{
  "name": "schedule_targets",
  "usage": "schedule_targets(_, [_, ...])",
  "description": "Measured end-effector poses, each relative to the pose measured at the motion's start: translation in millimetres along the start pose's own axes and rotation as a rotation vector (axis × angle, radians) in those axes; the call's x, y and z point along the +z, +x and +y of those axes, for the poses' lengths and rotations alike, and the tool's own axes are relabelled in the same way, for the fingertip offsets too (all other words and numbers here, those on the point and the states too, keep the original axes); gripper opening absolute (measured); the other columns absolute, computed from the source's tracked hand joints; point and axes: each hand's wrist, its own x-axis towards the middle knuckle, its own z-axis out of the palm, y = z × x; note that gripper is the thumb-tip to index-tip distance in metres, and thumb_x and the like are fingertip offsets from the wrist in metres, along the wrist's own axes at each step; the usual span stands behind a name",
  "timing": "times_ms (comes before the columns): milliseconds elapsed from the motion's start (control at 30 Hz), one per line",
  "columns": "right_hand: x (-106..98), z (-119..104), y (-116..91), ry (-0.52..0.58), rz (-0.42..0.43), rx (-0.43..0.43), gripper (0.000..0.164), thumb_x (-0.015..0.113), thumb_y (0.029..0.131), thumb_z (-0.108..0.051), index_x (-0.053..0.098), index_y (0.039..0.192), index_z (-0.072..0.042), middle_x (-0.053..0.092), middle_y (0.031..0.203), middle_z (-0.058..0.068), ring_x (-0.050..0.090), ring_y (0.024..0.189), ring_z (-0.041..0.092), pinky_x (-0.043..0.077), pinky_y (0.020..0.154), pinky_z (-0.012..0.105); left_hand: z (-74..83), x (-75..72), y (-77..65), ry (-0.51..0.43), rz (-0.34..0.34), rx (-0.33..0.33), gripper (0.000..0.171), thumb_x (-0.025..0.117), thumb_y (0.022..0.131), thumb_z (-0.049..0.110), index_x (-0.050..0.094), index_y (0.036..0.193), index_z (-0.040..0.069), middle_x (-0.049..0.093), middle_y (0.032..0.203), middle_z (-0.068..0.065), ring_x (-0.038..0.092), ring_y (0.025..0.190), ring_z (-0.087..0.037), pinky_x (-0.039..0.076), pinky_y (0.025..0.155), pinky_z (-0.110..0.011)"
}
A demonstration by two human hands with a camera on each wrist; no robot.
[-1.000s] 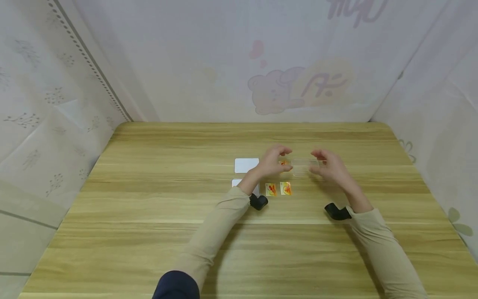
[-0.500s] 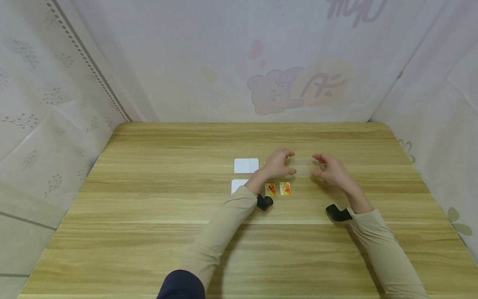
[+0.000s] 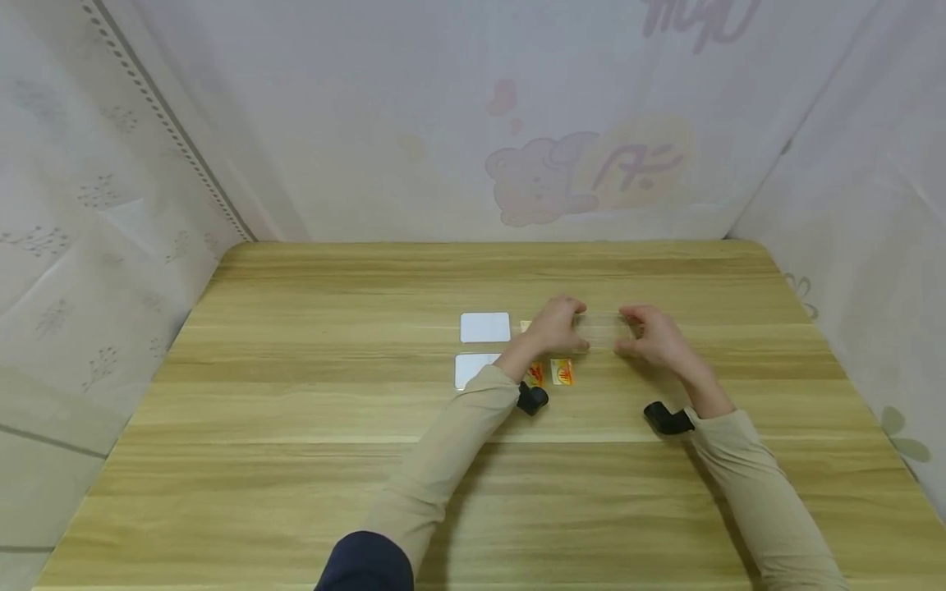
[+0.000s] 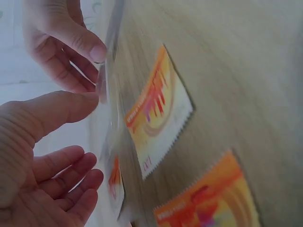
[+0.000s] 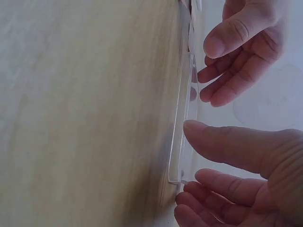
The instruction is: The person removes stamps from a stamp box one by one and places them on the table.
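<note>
A clear shallow plastic box (image 3: 602,332) lies between my two hands, close over the table. My left hand (image 3: 559,324) is at its left end, thumb toward the near edge and fingers toward the far edge. At the opposite end my right hand (image 3: 654,335) spans the box the same way; in the right wrist view its thumb (image 5: 208,135) is at the long side and its fingertips (image 5: 194,187) curl at the corner. Postage stamps with serrated edges lie left of the box: a yellow-orange stamp (image 4: 158,113) and another orange stamp (image 4: 213,201) show in the left wrist view.
Two white cards (image 3: 484,327) lie on the wooden table (image 3: 296,394) left of the stamps, the nearer one partly under my left forearm. Black wrist cameras (image 3: 668,419) stick out from both sleeves. Patterned cloth (image 3: 369,123) hangs behind and at the sides.
My left hand has shifted a little right to the box's left end, its forearm covering more of the near stamps. My right hand has edged slightly right; the stamps and cards have stayed in place.
</note>
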Motion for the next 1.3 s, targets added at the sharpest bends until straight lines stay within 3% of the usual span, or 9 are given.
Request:
schedule_targets(200, [0.0,1.8,3.2,-0.039,-0.03,0.03,0.063,0.07,0.08,-0.006,0.04,0.13,0.018,0.042,0.125,0.037,0.046,0.107,0.049,0.041,0.089,0.055,5.8,-1.2,0.7,0.049,-0.028,-0.02,0.061,0.074,0.078,0.017,0.051,0.131,0.002,0.048,0.133,-0.011,0.042,0.125,-0.023,0.034,0.103,-0.025])
schedule_targets(467, [-1.0,1.4,5.5,-0.088,-0.034,0.019,0.064,0.071,0.077,-0.004,0.041,0.129,0.019,0.041,0.125,0.038,0.042,0.113,0.05,0.036,0.095,0.058,6.4,1.5,4.6,0.099,-0.03,-0.043,0.062,0.073,0.075,0.014,0.051,0.131,0.001,0.048,0.132,-0.011,0.044,0.122,-0.023,0.037,0.1,-0.026])
schedule_targets(767, [-1.4,3.7,8.5,-0.126,-0.018,-0.038,0.061,0.072,0.074,-0.002,0.045,0.124,0.021,0.045,0.117,0.038,0.043,0.107,0.047,0.036,0.094,0.057,6.4,2.5,8.9,0.179,-0.022,-0.041,0.059,0.073,0.073,0.012,0.055,0.127,-0.001,0.052,0.123,-0.011,0.051,0.111,-0.021,0.043,0.093,-0.024])
schedule_targets(1033, [-5.3,9.1,11.8,-0.141,-0.038,-0.106,0.059,0.075,0.073,-0.006,0.048,0.118,0.021,0.049,0.109,0.035,0.046,0.101,0.044,0.039,0.089,0.055,4.0,2.6,10.5,0.149,-0.027,-0.033,0.058,0.073,0.073,0.011,0.054,0.127,-0.001,0.052,0.124,-0.011,0.05,0.112,-0.02,0.042,0.094,-0.022])
schedule_targets(1300, [-10.5,10.7,9.2,-0.125,-0.062,-0.103,0.06,0.076,0.074,-0.01,0.048,0.12,0.018,0.049,0.109,0.031,0.048,0.101,0.042,0.041,0.089,0.053,0.9,0.8,8.3,0.074,-0.014,0.018,0.058,0.072,0.073,0.008,0.053,0.127,-0.004,0.051,0.126,-0.013,0.05,0.114,-0.021,0.04,0.096,-0.022])
